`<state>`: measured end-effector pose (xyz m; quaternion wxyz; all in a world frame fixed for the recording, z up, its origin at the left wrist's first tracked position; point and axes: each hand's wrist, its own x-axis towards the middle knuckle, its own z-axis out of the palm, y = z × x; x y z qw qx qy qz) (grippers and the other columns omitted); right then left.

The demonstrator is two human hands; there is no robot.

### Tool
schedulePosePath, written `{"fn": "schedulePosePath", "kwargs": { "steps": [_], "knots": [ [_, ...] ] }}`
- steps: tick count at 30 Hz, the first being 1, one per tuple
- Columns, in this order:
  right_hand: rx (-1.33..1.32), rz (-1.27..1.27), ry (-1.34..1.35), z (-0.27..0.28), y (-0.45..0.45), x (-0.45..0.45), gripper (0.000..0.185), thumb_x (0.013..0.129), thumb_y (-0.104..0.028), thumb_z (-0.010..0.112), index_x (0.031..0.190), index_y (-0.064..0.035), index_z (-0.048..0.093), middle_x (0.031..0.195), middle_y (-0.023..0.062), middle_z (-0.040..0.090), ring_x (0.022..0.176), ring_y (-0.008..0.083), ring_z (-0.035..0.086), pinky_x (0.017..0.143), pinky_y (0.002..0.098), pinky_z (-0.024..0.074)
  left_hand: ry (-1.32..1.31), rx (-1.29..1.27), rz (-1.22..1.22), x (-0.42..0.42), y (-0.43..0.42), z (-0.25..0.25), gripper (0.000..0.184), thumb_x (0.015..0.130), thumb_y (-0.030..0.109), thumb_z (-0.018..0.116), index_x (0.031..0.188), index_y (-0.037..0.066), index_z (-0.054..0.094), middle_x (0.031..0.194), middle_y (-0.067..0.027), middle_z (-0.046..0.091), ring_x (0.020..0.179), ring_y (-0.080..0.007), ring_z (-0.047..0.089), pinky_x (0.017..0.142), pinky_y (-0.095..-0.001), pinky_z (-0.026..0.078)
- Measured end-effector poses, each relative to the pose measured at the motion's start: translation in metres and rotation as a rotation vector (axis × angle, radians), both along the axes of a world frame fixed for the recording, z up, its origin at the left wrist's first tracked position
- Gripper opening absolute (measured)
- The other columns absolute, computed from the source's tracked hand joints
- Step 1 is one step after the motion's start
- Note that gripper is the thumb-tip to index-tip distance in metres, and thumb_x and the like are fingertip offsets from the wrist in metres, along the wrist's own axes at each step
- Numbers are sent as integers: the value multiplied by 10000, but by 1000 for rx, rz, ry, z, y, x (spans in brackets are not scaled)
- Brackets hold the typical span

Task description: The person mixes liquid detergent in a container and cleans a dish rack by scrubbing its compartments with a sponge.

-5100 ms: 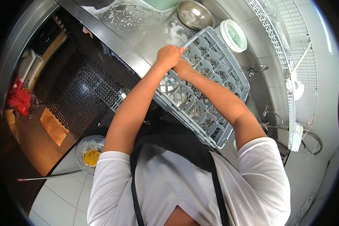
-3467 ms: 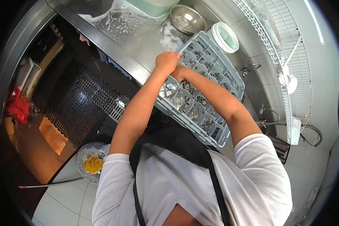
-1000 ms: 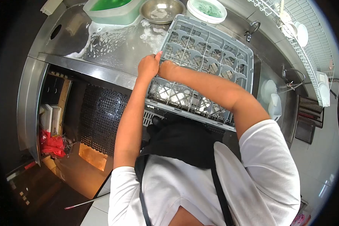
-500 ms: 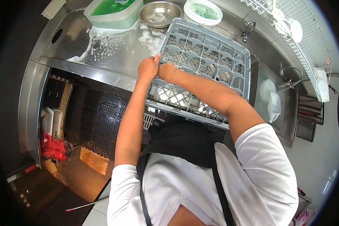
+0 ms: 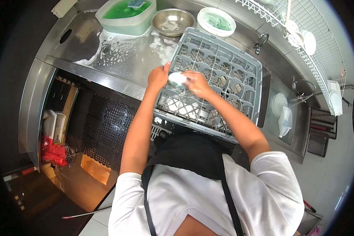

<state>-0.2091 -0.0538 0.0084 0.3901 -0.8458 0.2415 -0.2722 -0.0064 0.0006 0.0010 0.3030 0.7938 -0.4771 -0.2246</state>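
A grey plastic dish rack (image 5: 246,74) with an open grid of compartments lies tilted across the sink counter, its near edge close to my apron. My left hand (image 5: 158,80) is closed around the rack's left rim, thumb pointing up along it. Over the left part of the grid, my right hand (image 5: 197,84) pinches a white sponge-like pad (image 5: 177,78) with a greenish underside. The pad lies against the grid near the left rim; motion blurs its lower edge and my fingers.
Behind the rack stand a tub of green liquid (image 5: 126,23), a steel bowl (image 5: 173,23) and a white bucket (image 5: 217,22) of foamy liquid. Suds lie on the steel counter (image 5: 124,63). Right of the rack is a sink with a white container (image 5: 285,121), below a wire shelf (image 5: 314,51).
My right hand has moved right, away from the left rim, and the white pad in it now shows. My left hand keeps its place on the rim. The view has shifted slightly.
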Motion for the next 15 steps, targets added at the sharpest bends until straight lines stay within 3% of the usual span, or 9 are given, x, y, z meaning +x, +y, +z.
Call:
{"fn": "schedulePosePath", "kwargs": {
  "steps": [4,8,15],
  "knots": [
    [285,-321,-275,7,-26,-46,273,833,38,628,1090,-31,687,1051,32,685,1008,155,630,871,307,503,-22,7,-34,2,-2,-3,687,1017,572,403,891,-18,732,931,-297,693,936,-490,652,840,-539,499],
    [557,-594,-363,22,-58,-107,250,935,-120,593,1137,3,675,1052,75,715,915,169,689,805,292,557,-30,45,-36,-1,0,4,665,1016,565,414,915,-13,728,918,-286,697,928,-483,655,833,-532,500],
    [770,-654,-427,15,-45,-159,251,923,-123,641,1113,39,667,1008,74,712,877,150,685,720,287,587,-69,64,-27,-5,0,11,611,1014,539,448,932,2,727,901,-268,702,908,-470,659,805,-524,504]
  ]
}}
